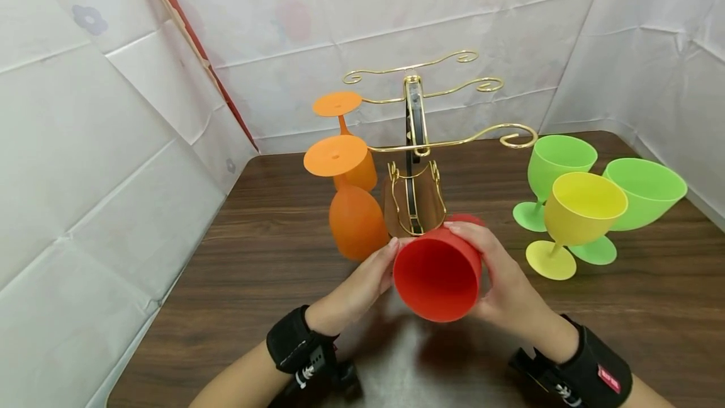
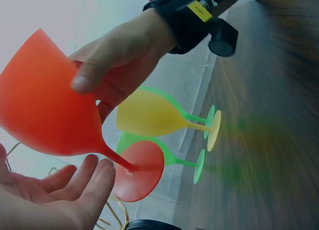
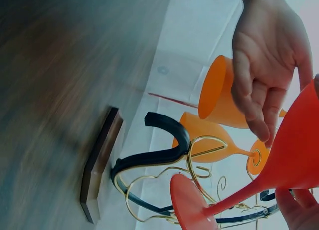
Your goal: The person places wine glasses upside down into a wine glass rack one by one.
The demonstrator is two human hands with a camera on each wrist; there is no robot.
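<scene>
A red plastic goblet (image 1: 436,279) is tipped in mid-air, its mouth facing me and its foot pointing away. Its bowl is gripped from the right by my right hand (image 1: 506,285), thumb and fingers on opposite sides in the left wrist view. My left hand (image 1: 359,285) is at the goblet's left, fingers loosely extended close to the bowl and stem (image 2: 118,160); contact is hard to tell. Beyond the goblet stands a gold wire glass rack (image 1: 416,118) with a wooden base. Two orange goblets (image 1: 357,222) hang upside down from its left side.
On the right of the wooden table (image 1: 255,282) stand a yellow goblet (image 1: 583,213) and two green goblets (image 1: 561,156), all upright. Gold arms (image 1: 481,137) with curled tips stick out on the rack's right side. White cloth walls (image 1: 317,11) enclose the table.
</scene>
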